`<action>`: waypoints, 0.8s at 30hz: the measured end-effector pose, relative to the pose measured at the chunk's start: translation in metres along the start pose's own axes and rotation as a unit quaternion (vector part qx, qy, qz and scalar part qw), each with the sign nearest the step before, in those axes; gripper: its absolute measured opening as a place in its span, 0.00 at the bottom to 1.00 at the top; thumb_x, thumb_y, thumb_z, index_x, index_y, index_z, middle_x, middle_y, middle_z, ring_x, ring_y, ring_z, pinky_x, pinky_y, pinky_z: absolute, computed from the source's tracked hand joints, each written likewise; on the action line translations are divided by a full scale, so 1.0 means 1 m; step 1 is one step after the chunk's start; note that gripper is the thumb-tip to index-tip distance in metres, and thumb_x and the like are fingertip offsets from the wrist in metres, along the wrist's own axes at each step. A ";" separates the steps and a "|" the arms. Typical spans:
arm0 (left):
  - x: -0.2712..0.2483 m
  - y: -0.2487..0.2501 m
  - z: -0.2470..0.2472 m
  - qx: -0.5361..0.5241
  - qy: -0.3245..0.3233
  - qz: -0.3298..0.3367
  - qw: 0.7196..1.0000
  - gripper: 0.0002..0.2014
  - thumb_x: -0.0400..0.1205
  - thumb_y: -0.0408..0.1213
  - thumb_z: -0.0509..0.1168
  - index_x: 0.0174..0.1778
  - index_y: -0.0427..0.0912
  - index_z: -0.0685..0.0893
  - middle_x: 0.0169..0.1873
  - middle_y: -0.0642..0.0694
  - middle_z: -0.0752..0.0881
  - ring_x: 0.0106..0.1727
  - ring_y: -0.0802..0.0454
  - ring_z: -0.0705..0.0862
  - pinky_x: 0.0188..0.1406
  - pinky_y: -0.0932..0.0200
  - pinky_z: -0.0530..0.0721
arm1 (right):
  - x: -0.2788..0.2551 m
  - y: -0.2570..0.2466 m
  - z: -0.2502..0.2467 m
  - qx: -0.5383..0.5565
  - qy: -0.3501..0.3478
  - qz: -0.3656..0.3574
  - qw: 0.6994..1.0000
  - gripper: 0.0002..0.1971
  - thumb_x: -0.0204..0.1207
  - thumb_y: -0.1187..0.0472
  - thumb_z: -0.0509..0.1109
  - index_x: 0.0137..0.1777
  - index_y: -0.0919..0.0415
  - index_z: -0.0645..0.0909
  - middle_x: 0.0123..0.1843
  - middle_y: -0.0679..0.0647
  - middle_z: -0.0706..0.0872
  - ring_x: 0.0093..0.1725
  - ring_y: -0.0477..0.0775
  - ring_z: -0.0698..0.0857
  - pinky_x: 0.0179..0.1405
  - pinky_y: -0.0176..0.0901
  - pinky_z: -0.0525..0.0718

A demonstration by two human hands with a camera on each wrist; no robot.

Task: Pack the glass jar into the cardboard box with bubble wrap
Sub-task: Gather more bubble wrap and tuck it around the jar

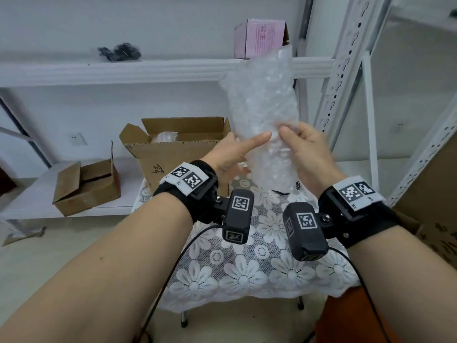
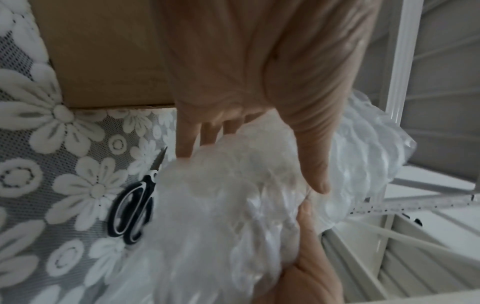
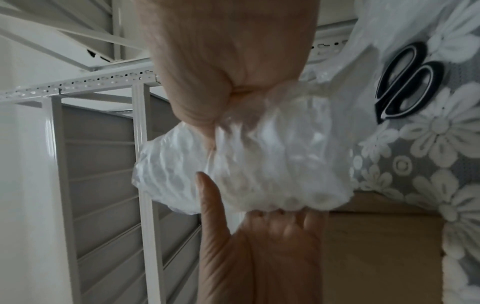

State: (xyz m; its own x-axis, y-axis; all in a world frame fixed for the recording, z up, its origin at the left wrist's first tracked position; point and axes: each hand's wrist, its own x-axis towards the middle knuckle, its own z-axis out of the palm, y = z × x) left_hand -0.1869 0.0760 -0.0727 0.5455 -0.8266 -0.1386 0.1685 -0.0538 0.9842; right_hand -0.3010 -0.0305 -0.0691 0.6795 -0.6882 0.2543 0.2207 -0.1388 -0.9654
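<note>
Two cardboard boxes sit off to my left: a small brown box (image 1: 86, 186) with loose flaps on the low shelf, and nearer me the open cardboard box (image 1: 178, 149) standing on the lace-covered table (image 1: 247, 268), something pale and clear showing just inside its rim; I cannot tell whether that is the jar. My left hand (image 1: 230, 154) is right in front of that box, fingers straight and spread, thumb stretched out toward the right, the fingers cradling the left side of the bubble wrap (image 1: 262, 100). The wrap is a tall, crumpled, loosely rolled sheet held upright between both hands, its top reaching up past the shelf edge in front of a pink box (image 1: 259, 38), its lower end hanging just above the table. My right hand (image 1: 306, 149) has thumb and curled fingers pinching a fold of the wrap on its right side, close to my left thumb tip. Under the wrap, black-handled scissors (image 2: 135, 209) lie flat on the lace, beside the box
</note>
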 end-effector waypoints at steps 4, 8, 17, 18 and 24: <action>-0.004 0.007 -0.008 -0.043 -0.055 0.035 0.997 0.34 0.70 0.43 0.75 0.73 0.40 0.77 0.67 0.39 0.84 0.67 0.38 0.83 0.66 0.38 0.80 | 0.004 -0.006 0.013 0.058 -0.060 0.055 0.995 0.07 0.81 0.67 0.65 0.48 0.58 0.84 0.41 0.51 0.91 0.42 0.48 0.90 0.47 0.42 0.89; -0.010 0.013 -0.015 -0.051 -0.055 0.045 0.996 0.23 0.78 0.32 0.70 0.70 0.34 0.79 0.61 0.34 0.85 0.61 0.37 0.85 0.61 0.39 0.84 | 0.011 -0.006 0.034 -0.035 -0.068 0.045 0.996 0.05 0.80 0.62 0.67 0.49 0.61 0.85 0.50 0.59 0.89 0.52 0.56 0.88 0.59 0.48 0.85; -0.012 0.059 -0.066 -0.210 0.106 0.087 0.968 0.21 0.81 0.24 0.64 0.71 0.32 0.77 0.63 0.33 0.85 0.59 0.39 0.86 0.49 0.43 0.89 | 0.039 -0.030 0.074 -0.155 0.079 -0.122 0.977 0.17 0.76 0.52 0.70 0.60 0.58 0.75 0.54 0.50 0.81 0.54 0.48 0.81 0.56 0.39 0.81; -0.012 0.063 -0.074 -0.246 0.107 0.086 0.960 0.19 0.82 0.25 0.64 0.71 0.33 0.77 0.62 0.33 0.85 0.58 0.39 0.87 0.45 0.41 0.90 | 0.043 -0.032 0.076 -0.154 0.084 -0.111 0.978 0.19 0.76 0.50 0.69 0.62 0.58 0.74 0.60 0.51 0.80 0.59 0.49 0.79 0.61 0.42 0.79; -0.023 0.068 -0.107 -0.267 0.043 0.040 0.962 0.16 0.82 0.33 0.63 0.67 0.35 0.78 0.55 0.35 0.86 0.47 0.40 0.90 0.41 0.40 0.90 | 0.062 -0.038 0.085 0.084 -0.086 0.108 0.987 0.28 0.75 0.42 0.68 0.68 0.60 0.79 0.64 0.54 0.86 0.64 0.57 0.85 0.62 0.55 0.82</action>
State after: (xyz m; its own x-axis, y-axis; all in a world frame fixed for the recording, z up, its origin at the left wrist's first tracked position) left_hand -0.0997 0.1514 -0.0140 0.6360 -0.7658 -0.0956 0.5087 0.3228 0.7981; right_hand -0.2077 -0.0071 -0.0117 0.8290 -0.5557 0.0632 0.1607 0.1285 -0.9786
